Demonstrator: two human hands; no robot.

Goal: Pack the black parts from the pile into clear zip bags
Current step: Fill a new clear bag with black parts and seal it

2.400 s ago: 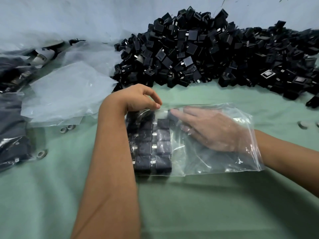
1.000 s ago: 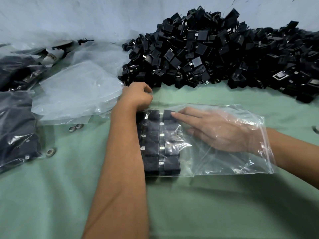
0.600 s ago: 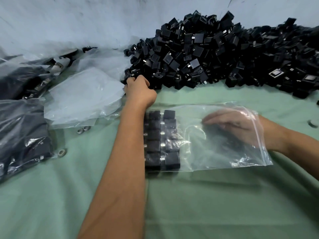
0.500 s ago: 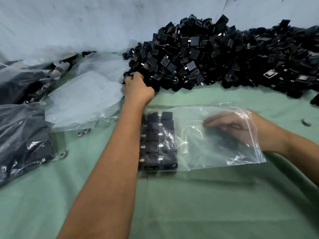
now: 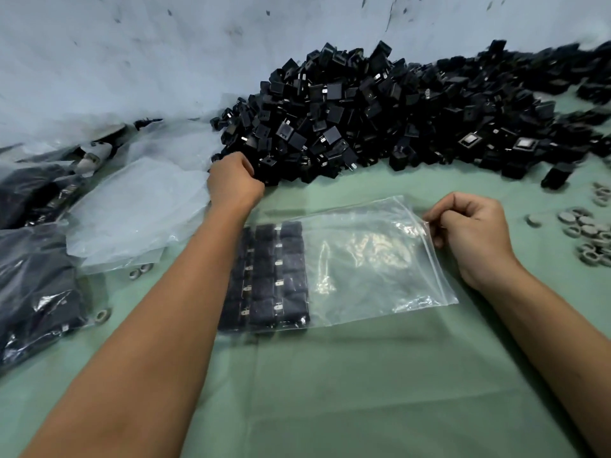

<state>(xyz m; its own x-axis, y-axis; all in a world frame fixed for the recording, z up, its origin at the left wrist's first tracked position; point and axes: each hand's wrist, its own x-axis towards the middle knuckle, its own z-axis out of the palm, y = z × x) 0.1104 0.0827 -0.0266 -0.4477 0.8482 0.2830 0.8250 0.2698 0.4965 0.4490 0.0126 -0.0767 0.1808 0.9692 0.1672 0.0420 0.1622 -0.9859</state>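
A big pile of black parts (image 5: 390,117) lies along the back wall. A clear zip bag (image 5: 367,259) lies flat on the green cloth, mouth to the right. Rows of black parts (image 5: 274,276) fill its left end. My left hand (image 5: 233,181) is curled at the pile's left foot, fingers closed among the parts; whether it holds one is hidden. My right hand (image 5: 469,231) is outside the bag and pinches the upper corner of its mouth.
Empty clear bags (image 5: 132,209) are stacked at the left. Filled bags of black parts (image 5: 36,285) lie at the far left. Grey rings (image 5: 588,229) are scattered at the right edge, and a few (image 5: 139,271) sit near the empty bags.
My right hand has come out of the bag and now grips its mouth. My left hand has moved from the bag's left end up to the pile.
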